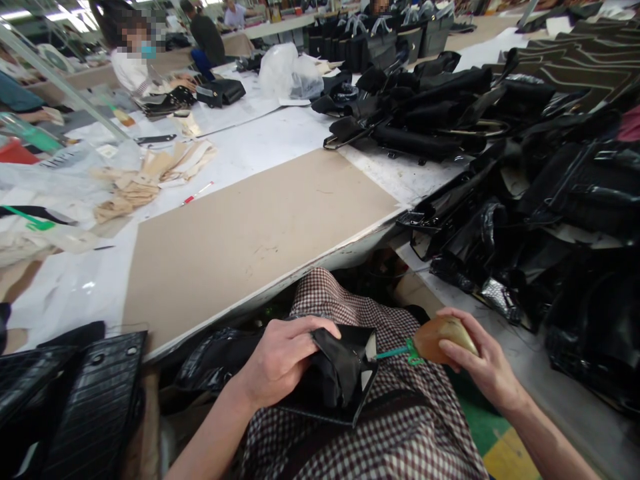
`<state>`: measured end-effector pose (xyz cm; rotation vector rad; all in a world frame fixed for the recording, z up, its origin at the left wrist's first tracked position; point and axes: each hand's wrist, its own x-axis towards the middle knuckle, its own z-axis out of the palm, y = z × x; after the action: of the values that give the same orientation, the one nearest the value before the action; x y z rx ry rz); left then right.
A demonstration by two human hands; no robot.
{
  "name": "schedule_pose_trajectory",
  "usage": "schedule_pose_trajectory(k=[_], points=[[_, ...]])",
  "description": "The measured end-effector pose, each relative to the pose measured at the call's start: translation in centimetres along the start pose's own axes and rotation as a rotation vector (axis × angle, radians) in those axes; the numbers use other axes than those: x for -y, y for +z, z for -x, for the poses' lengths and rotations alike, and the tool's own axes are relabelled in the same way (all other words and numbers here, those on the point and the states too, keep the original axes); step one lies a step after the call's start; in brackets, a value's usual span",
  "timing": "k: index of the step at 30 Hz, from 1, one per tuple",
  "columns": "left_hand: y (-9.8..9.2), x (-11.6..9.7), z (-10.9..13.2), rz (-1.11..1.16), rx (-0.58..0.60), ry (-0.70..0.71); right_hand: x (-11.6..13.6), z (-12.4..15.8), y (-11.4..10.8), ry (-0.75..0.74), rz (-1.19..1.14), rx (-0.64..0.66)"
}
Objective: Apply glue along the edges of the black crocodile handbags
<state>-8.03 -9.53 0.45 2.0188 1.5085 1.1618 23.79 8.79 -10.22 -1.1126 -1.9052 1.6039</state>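
Observation:
On my lap, over a checked apron point(400, 413), lies a black bag piece point(345, 373) with its open end facing right. My left hand point(285, 353) grips its dark lining at the upper edge, fingers closed on the cloth. My right hand point(475, 353) is wrapped round a squeeze bottle point(440, 339) of amber glue-like liquid. From the bottle a thin green nozzle point(393, 353) points left, its tip at the pale inner corner of the bag piece. Whether liquid is coming out cannot be made out.
A brown board point(260, 227) covers the table edge ahead. Black bag parts point(440, 107) are heaped at the right, and crocodile-patterned black pieces point(95, 380) lie at lower left. Beige strips point(150, 177) lie on the table. A masked co-worker point(140, 73) sits across.

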Motion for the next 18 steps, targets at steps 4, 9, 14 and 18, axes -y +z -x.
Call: schedule_pose_trajectory(k=[4,9,14,18], points=[[0.1,0.1,-0.1,0.0,0.008,0.016,0.3,-0.3,0.3,-0.039,0.097,-0.106],[0.1,0.4,-0.1,-0.002,0.005,0.014,0.3,-0.2,0.8,-0.065,0.116,-0.173],[0.1,0.4,0.0,-0.005,0.004,0.024,0.3,0.4,0.7,-0.054,0.12,-0.141],[0.0,0.2,-0.1,-0.022,0.0,0.03,0.7,1.0,0.5,-0.015,0.098,-0.085]])
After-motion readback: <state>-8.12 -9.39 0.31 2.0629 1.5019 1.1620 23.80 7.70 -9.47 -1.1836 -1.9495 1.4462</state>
